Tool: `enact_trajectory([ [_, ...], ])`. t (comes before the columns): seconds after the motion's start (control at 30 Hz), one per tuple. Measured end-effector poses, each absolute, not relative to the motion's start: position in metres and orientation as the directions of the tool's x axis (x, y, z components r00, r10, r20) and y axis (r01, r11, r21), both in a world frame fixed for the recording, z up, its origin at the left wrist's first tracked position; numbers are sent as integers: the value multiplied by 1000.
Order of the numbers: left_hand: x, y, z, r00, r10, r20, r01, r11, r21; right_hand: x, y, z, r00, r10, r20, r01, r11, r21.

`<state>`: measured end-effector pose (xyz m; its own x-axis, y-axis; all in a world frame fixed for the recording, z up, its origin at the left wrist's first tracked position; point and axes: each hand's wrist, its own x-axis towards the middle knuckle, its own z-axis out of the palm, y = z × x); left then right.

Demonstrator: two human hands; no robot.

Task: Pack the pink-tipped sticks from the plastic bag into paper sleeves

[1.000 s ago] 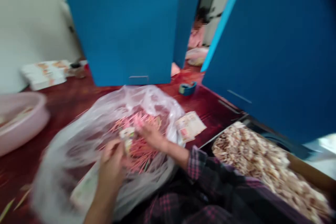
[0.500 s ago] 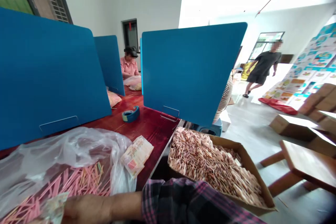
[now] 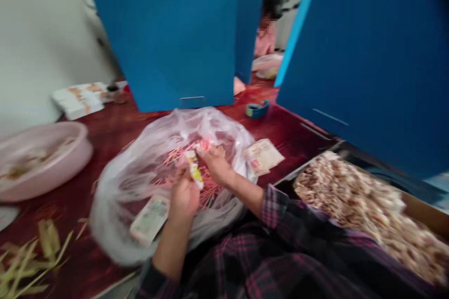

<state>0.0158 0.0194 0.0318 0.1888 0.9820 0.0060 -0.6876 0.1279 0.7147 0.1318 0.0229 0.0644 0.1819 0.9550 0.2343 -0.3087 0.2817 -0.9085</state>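
My left hand (image 3: pixel 184 194) is closed on a small white and yellow printed packet (image 3: pixel 195 170), held over an opened clear plastic bag (image 3: pixel 119 187). Just right of the packet, my right hand (image 3: pixel 214 163) has its fingers bent together at the packet's upper end; blur hides what they grip. Thin pink strips (image 3: pixel 210 192) lie in the bag beneath both hands. A stack of printed paper slips (image 3: pixel 150 218) rests on the bag's near left part. More printed slips (image 3: pixel 264 156) lie at the bag's right edge.
Blue dividers (image 3: pixel 175 32) stand behind the bag on the red table (image 3: pixel 115 124). A tape dispenser (image 3: pixel 257 110) is near them. At left are a pink basin (image 3: pixel 79 159) and dry husks (image 3: pixel 49 243). A filled carton (image 3: pixel 428 219) is at right. A person (image 3: pixel 265 39) sits beyond.
The view has swung left and down. My right arm has drawn back from the lower left, and both hands are now together over the bag, with the packet in my left hand.
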Motion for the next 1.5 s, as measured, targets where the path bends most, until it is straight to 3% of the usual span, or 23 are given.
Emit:
enact_trajectory([
  [0.1,3,14,31,144,989,-26,-652,115,749,126,21,47,170,976,135,-372,190,-909],
  [0.3,-5,2,41,159,987,-7,-470,82,879,135,13,50,193,957,218,-261,264,-928],
  [0.47,-2,-5,42,216,975,-52,-354,128,926,130,13,50,167,977,132,-390,188,-901],
  [0.63,-6,0,35,105,989,103,-169,-84,982,149,8,51,149,974,172,-314,212,-925],
  [0.7,-14,3,32,83,965,249,-14,-248,969,160,4,54,187,959,214,-275,261,-925],
  [0.8,-23,6,30,87,905,417,146,-426,893,169,-5,59,190,925,328,-74,347,-935],
  [0.9,-26,7,28,88,880,466,220,-473,853,170,-13,58,134,893,429,139,412,-901],
  [1.1,-22,7,26,88,813,575,342,-567,749,169,-13,44,59,834,548,321,504,-802],
  [1.27,-21,6,26,128,779,613,396,-607,689,171,-10,42,55,790,610,368,552,-748],
  [1.5,-25,8,24,73,788,611,338,-596,728,169,-14,42,42,806,591,375,536,-757],
])
